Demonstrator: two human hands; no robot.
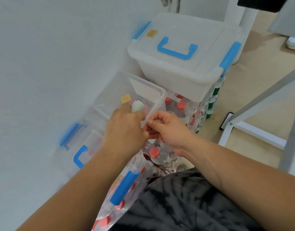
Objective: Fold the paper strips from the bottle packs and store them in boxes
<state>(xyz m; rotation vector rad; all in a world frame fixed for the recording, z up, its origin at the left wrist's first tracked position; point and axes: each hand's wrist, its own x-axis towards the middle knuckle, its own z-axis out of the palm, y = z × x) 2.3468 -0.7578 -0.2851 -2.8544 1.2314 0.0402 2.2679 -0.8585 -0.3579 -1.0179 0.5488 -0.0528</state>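
Note:
My left hand (pixel 125 129) grips a folded white paper strip (pixel 137 105) and holds it just over the open clear storage box (pixel 110 99), near its yellow label. My right hand (pixel 166 129) pinches the box's near rim (pixel 154 110) between thumb and fingers. The box's clear lid with blue handle (pixel 80 157) and blue latch (pixel 124 187) hangs open toward me. Shrink-wrapped bottle packs with red caps (pixel 181 105) sit under and beside the box; a small piece of paper (pixel 151 141) shows below my hands.
A second, closed translucent box with blue handle (pixel 176 49) sits on stacked bottle packs at the back right. A white wall runs along the left. White table legs (pixel 253 132) stand on the beige floor at right. My dark patterned clothing fills the bottom.

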